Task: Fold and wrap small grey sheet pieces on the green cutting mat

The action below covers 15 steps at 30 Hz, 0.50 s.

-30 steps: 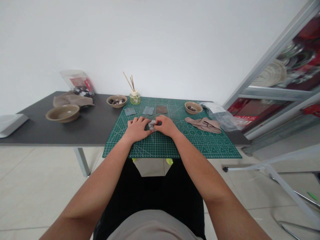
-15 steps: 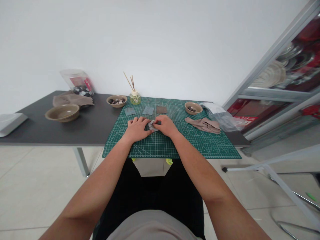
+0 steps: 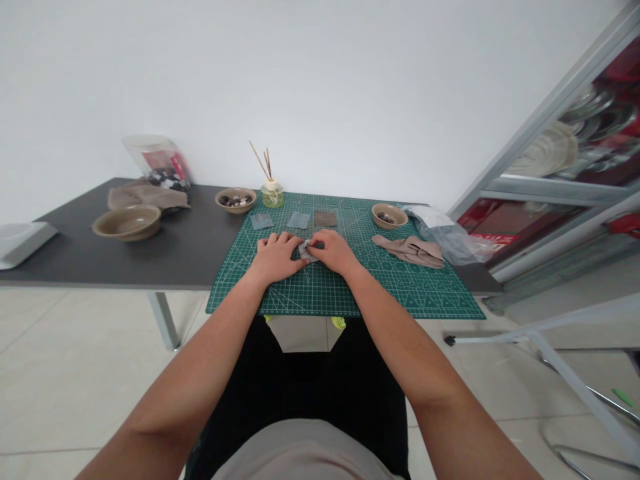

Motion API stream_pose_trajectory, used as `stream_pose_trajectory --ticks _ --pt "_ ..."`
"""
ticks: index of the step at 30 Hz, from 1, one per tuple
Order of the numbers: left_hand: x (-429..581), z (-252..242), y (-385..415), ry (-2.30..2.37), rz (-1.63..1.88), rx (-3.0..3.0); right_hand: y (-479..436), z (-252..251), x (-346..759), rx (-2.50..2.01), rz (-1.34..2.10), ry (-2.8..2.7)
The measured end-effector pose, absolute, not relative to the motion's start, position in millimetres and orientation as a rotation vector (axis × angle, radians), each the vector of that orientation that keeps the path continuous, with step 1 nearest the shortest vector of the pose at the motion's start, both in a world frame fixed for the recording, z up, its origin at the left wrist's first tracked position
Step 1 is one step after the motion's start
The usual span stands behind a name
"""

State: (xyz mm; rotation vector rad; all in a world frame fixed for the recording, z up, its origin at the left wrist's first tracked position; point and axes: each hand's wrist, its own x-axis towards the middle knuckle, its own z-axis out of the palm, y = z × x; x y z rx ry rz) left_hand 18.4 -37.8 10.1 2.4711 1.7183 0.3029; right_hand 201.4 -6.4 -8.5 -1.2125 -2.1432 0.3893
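Note:
Between my hands on the green cutting mat (image 3: 320,293) lies a small, crumpled grey piece (image 3: 305,250), perhaps cloth; the fingers hide much of it. My left hand (image 3: 280,257) rests palm down at its left side, thumb and forefinger at its edges, other fingers spread over the mat. From the right, my right hand (image 3: 332,251) pinches the piece between thumb and fingertips. Just beyond the hands, in a row, lie a grey-blue square (image 3: 262,221), a second grey-blue square (image 3: 299,221) and a brown square (image 3: 325,219).
A bowl of dark and pale pieces (image 3: 236,200) stands near a reed diffuser (image 3: 273,194). To the right are a smaller bowl (image 3: 389,217), a beige cloth (image 3: 411,251) and a clear plastic bag (image 3: 457,241). At left sit a wide bowl (image 3: 127,223) and brown cloth (image 3: 147,195).
The view has shifted very slightly. Both hands stay at the grey piece in nearly the same pose; nothing else has visibly moved.

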Motion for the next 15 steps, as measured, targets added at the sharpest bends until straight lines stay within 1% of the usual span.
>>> stream_pose_trajectory --ticks 4,10,15 --pt "19.1 11.7 -38.3 1.721 0.290 2.453 -9.4 -7.3 203.5 -1.271 0.365 -2.112" --pt "19.0 10.9 -38.7 1.720 0.309 2.464 -8.0 -9.0 204.4 -1.000 0.482 -2.259" --pt "18.2 9.7 -38.4 1.711 0.321 2.489 -5.6 -10.5 201.9 -1.209 0.384 -2.162"
